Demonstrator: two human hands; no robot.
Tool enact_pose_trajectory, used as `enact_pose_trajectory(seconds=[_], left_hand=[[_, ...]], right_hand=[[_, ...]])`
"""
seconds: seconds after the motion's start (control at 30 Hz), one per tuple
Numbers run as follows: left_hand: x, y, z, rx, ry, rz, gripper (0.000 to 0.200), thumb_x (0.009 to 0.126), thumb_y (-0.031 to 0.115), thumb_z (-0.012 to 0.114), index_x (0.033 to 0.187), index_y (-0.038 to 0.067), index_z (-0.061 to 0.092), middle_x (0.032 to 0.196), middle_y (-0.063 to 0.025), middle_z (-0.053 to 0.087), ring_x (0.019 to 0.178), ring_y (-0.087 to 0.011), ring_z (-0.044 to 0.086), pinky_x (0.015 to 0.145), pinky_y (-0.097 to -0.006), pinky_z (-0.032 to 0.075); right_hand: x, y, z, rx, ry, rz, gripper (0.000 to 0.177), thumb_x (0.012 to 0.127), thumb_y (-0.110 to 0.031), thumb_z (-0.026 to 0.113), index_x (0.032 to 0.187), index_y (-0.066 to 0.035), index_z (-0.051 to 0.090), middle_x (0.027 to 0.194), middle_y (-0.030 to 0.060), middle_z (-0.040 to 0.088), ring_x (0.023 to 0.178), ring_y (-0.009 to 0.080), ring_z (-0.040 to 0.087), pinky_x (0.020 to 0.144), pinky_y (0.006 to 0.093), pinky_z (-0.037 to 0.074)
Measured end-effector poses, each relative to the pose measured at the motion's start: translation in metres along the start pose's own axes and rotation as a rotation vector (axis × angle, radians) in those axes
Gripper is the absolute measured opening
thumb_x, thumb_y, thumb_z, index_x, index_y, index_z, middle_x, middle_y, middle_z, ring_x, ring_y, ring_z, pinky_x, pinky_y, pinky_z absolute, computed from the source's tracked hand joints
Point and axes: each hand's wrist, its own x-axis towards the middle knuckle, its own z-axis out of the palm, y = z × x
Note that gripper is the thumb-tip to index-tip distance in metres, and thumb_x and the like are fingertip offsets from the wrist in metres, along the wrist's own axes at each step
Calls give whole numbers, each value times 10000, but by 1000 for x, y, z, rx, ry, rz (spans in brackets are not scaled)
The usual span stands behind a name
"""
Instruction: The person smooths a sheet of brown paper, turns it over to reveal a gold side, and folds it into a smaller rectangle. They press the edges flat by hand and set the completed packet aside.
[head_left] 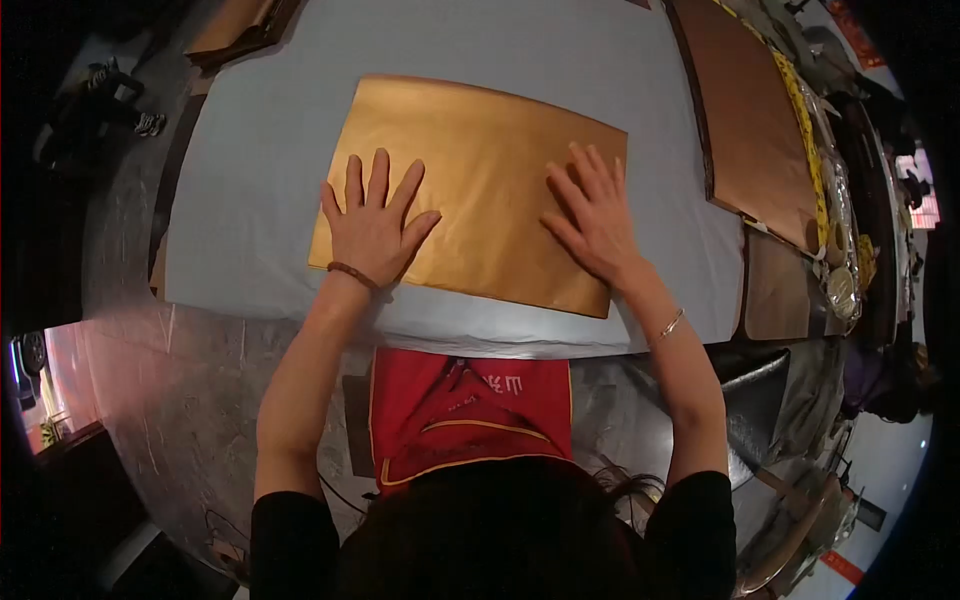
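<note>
A gold-coloured rectangular sheet, perhaps a folded stack [490, 190], lies at a slight slant on a table covered in pale grey-blue cloth [250, 200]. My left hand [370, 225] rests flat on its left part, fingers spread, with a brown bracelet at the wrist. Toward the right edge of the sheet, my right hand [595, 215] lies with fingers apart, a silver bracelet on that wrist. Neither hand grips anything. Whether the sheet is one layer or several cannot be made out.
Brown sheets [745, 120] are stacked along the table's right side, beside yellow tape [800, 120] and a clear plastic roll [840, 230]. More brown sheets [235, 30] lie at the far left corner. A red apron [475, 410] hangs at the table's near edge.
</note>
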Motion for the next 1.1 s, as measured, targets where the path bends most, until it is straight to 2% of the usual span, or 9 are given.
enact_pose_trajectory(seconds=[0.13,0.37,0.4,0.53,0.73,0.83,0.93,1.0,1.1], left_hand=[[0,1,2,6,11,3,614,920,586,440,1430,244,422,1494,-151,341,1370,-431,264,1021,-700,165],[-1,4,3,-19,-35,-61,603,920,576,438,1437,267,404,1512,-150,314,1393,-419,217,1033,-710,118],[0,19,-4,48,-72,-126,634,918,564,447,1441,209,398,1511,-155,314,1397,-411,218,1038,-703,133],[-13,97,-3,-350,-21,140,670,904,522,506,1403,82,428,1469,-189,367,1377,-369,296,1101,-557,198],[-54,13,-25,-105,-67,-173,685,910,497,511,1414,47,398,1483,-211,334,1380,-381,280,1109,-532,206],[-17,9,-37,11,-108,-232,708,906,479,504,1390,-24,390,1460,-212,354,1366,-356,297,1090,-532,215],[51,77,-16,-478,-148,9,710,950,478,420,1414,-53,337,1498,-253,282,1419,-370,207,1157,-479,145],[78,128,15,-460,-183,219,758,956,530,376,1435,-53,308,1519,-236,257,1433,-359,181,1173,-455,120],[101,146,23,-375,-259,221,792,957,571,345,1456,-41,283,1535,-216,238,1440,-349,169,1178,-453,113]], right_hand=[[-46,-45,-17,46,-264,-70,558,898,-465,552,1377,-188,481,1492,101,355,1390,338,289,1071,687,132],[-47,-47,-24,-4,-284,-73,562,893,-533,519,1382,-258,487,1511,76,340,1405,412,219,1043,733,54],[-46,-48,-24,-20,-285,-75,561,893,-535,518,1376,-252,494,1511,77,341,1410,407,211,1043,732,47],[-46,-49,-24,5,-309,-46,553,892,-523,526,1359,-227,518,1522,85,328,1423,407,185,1048,724,31],[-44,-49,-24,4,-295,-60,571,875,-518,549,1360,-220,517,1524,97,323,1422,418,184,1037,732,24],[-45,-51,-27,14,-316,-46,558,882,-538,528,1337,-214,536,1518,98,332,1414,428,196,1031,740,27],[-45,-49,-26,19,-336,-39,547,890,-545,515,1321,-210,548,1512,95,339,1408,430,209,1023,747,31],[-44,-49,-25,-8,-339,-40,548,885,-552,521,1313,-210,552,1483,95,372,1399,433,227,1019,756,28],[-42,-51,-27,12,-388,-28,571,829,-525,620,1309,-222,553,1452,91,391,1380,437,246,1005,771,53]])
